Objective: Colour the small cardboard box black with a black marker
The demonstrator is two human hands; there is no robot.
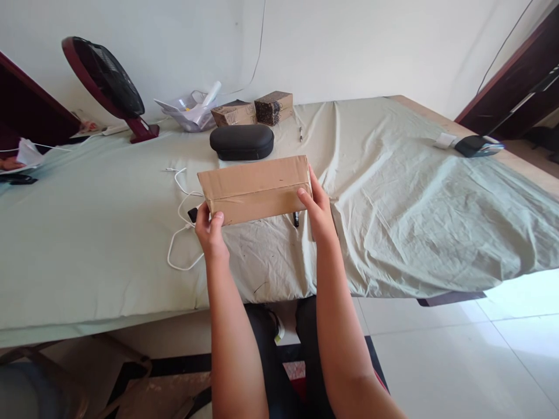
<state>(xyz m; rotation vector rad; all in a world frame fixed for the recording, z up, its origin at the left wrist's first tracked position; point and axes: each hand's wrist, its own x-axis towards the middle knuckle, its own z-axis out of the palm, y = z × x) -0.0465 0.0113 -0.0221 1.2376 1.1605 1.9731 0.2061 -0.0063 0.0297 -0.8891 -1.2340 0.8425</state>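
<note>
The left hand (212, 234) and right hand (321, 214) clamp opposite ends of a brown box (257, 191), held over the desk (131, 233). A black marker (296, 219) bears marks too small to read; beyond sit a black case (241, 143) and patterned cartons (273, 109).

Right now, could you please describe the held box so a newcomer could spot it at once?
Start at the wide, pale green cloth. Over its near part, the left hand and right hand hold a long brown box. Unlike the patterned boxes near the wall, its visible faces are plain cardboard with one lengthwise line.
</note>
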